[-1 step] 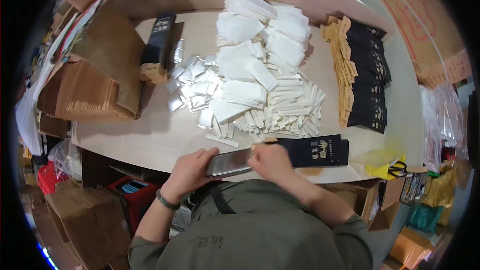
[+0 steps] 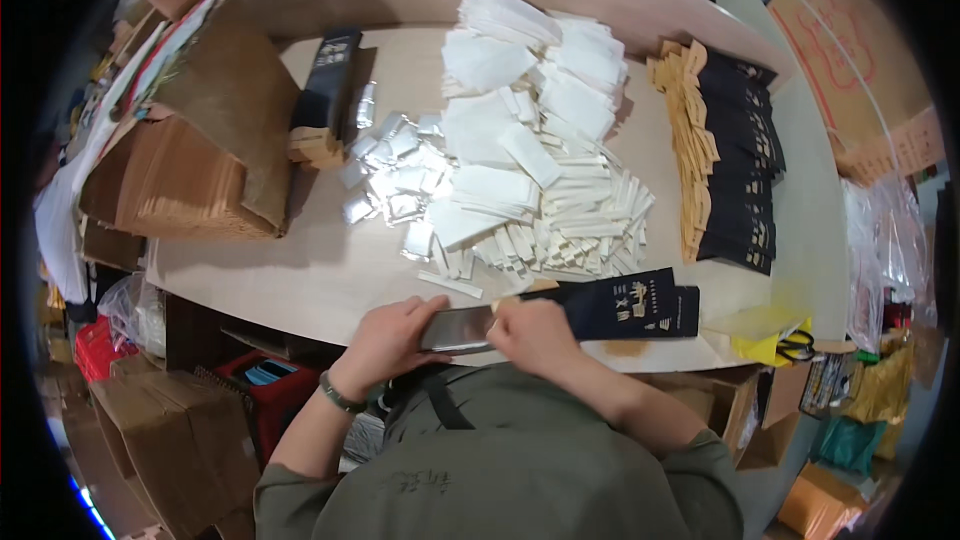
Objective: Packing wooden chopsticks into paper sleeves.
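My left hand (image 2: 388,342) is closed round the left end of a flat, shiny grey slab with a narrow rim (image 2: 458,328), at the table's front edge. At the slab's right end my right hand (image 2: 536,332) is curled into a fist; a small pale piece shows at its fingertips, too small to name. Just right of that fist lies a black printed sleeve (image 2: 625,308), overlapping another black sleeve (image 2: 688,310). Whether the right fist also grips the upper sleeve is hidden. Beyond my hands lie white paper packets (image 2: 490,130), narrow white strips (image 2: 600,225) and silver sachets (image 2: 400,180).
Black sleeves with tan ends (image 2: 735,160) are lined up at the right. An open carton of brown card (image 2: 190,175) stands left, beside a stacked black bundle (image 2: 328,80). Scissors (image 2: 797,345) and yellow film (image 2: 760,340) lie at the right front edge.
My right hand has shifted slightly left along the grey slab, covering more of it. The upper black sleeve has slid a little left over the lower one. The whole view has moved slightly.
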